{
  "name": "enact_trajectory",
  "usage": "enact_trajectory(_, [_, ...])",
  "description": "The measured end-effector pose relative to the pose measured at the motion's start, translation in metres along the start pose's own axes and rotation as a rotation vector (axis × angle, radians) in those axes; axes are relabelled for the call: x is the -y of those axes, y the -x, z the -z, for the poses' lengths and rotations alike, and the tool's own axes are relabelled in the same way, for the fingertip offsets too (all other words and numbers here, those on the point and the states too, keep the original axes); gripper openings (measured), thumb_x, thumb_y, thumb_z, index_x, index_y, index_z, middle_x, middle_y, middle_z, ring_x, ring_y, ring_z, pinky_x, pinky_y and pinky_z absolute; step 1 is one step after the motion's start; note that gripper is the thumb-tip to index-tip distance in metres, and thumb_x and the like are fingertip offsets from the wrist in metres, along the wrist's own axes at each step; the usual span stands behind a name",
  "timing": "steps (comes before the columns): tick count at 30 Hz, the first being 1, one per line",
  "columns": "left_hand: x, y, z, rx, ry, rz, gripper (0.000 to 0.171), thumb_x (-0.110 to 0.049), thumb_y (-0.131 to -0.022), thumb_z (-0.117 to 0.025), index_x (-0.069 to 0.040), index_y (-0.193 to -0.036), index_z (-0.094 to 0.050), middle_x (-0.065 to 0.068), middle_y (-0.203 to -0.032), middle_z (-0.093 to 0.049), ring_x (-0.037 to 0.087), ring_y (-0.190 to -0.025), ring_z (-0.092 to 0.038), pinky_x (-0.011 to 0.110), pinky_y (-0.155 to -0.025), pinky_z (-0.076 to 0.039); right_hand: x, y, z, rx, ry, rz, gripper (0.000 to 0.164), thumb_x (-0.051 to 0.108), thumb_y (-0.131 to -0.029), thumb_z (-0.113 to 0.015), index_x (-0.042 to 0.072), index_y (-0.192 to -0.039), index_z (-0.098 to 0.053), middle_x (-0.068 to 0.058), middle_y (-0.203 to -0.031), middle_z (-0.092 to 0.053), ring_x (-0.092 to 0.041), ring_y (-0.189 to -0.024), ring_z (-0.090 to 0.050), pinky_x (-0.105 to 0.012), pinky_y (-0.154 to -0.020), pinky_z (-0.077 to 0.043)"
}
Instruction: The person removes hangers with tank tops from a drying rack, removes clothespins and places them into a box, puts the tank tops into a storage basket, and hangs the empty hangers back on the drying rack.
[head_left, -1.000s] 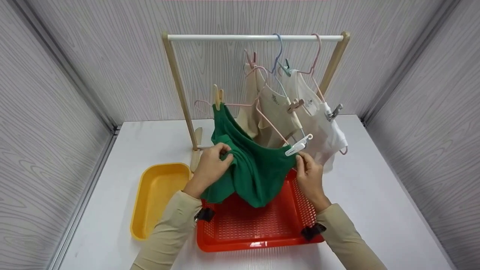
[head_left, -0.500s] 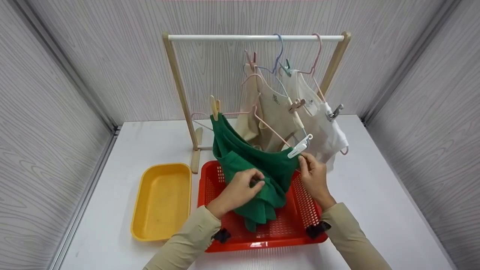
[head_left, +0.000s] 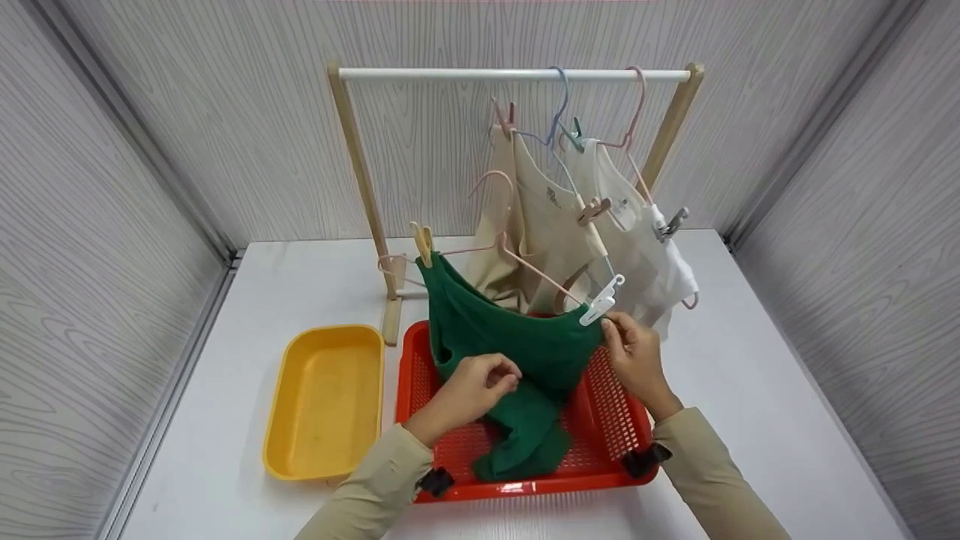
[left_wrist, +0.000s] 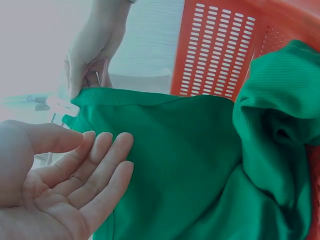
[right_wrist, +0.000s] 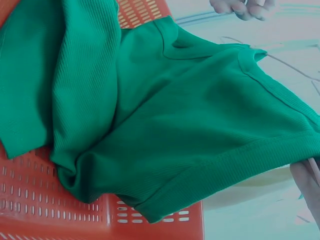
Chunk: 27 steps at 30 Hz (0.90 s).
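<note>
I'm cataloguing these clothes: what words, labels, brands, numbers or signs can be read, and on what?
Nothing is legible.
Beige top: dark mark near the neckline, too small to read.
White top: small mark near the neckline, also unreadable.
Green garment: no lettering visible.

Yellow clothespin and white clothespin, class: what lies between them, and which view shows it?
In the head view, the pink hanger spans the stretch, with the edge of the green garment dipping below it.
</note>
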<state>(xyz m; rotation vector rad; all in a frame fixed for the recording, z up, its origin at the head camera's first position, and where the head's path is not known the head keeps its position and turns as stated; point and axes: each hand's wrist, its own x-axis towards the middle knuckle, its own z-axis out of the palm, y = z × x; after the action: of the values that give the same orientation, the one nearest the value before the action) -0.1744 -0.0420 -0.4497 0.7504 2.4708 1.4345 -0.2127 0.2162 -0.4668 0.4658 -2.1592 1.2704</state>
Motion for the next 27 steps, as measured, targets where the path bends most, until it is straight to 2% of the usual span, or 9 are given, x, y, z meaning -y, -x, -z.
enact_trajectory(4, [0.002, 0.003, 0.001, -0.007, 0.044, 0.01, 0.016, -0.01, -0.098, -0.054, 0.001, -0.104, -0.063, 0.016, -0.103, -0.069, 0.024, -0.095, -0.069, 0.035, -0.087, -0.058, -0.001, 0.001, 0.001, 0.007, -0.017, 0.03, 0.009, -0.012, -0.088, -0.056, -0.013, -0.088, -0.064, -0.024, -0.07, -0.065, 0.013, -0.067, -0.053, -0.001, -0.061, -0.044])
enact_trajectory(9, [0.004, 0.006, 0.005, -0.035, 0.085, 0.029, 0.017, -0.012, -0.098, -0.053, -0.001, -0.105, -0.064, 0.016, -0.105, -0.069, 0.024, -0.095, -0.068, 0.031, -0.088, -0.058, -0.002, 0.0, 0.004, 0.004, 0.003, 0.066, 0.01, -0.016, -0.086, -0.056, -0.013, -0.089, -0.065, -0.023, -0.071, -0.067, 0.016, -0.069, -0.054, 0.0, -0.062, -0.044])
enact_trajectory(14, [0.007, 0.008, 0.012, -0.082, 0.124, 0.016, 0.017, -0.012, -0.099, -0.052, 0.0, -0.105, -0.063, 0.02, -0.104, -0.068, 0.026, -0.094, -0.068, 0.029, -0.089, -0.058, -0.001, -0.002, 0.008, 0.015, -0.022, 0.07, 0.011, -0.021, -0.083, -0.054, -0.016, -0.087, -0.064, -0.027, -0.072, -0.067, 0.018, -0.07, -0.056, 0.001, -0.063, -0.045])
enact_trajectory(22, [0.014, 0.013, 0.022, -0.151, 0.148, 0.033, 0.018, -0.011, -0.098, -0.053, 0.002, -0.106, -0.063, 0.02, -0.104, -0.068, 0.027, -0.095, -0.067, 0.029, -0.091, -0.057, 0.028, -0.005, 0.017, 0.021, -0.044, 0.077, 0.01, -0.023, -0.08, -0.053, -0.018, -0.082, -0.062, -0.032, -0.071, -0.064, 0.018, -0.072, -0.057, -0.001, -0.065, -0.047])
enact_trajectory(27, [0.017, 0.014, 0.026, -0.179, 0.146, 0.06, 0.017, -0.012, -0.098, -0.054, -0.001, -0.107, -0.063, 0.018, -0.104, -0.068, 0.026, -0.095, -0.067, 0.03, -0.093, -0.057, 0.027, -0.002, 0.019, 0.021, -0.053, 0.074, 0.01, -0.023, -0.079, -0.053, -0.018, -0.081, -0.062, -0.032, -0.07, -0.064, 0.019, -0.072, -0.058, 0.0, -0.064, -0.048])
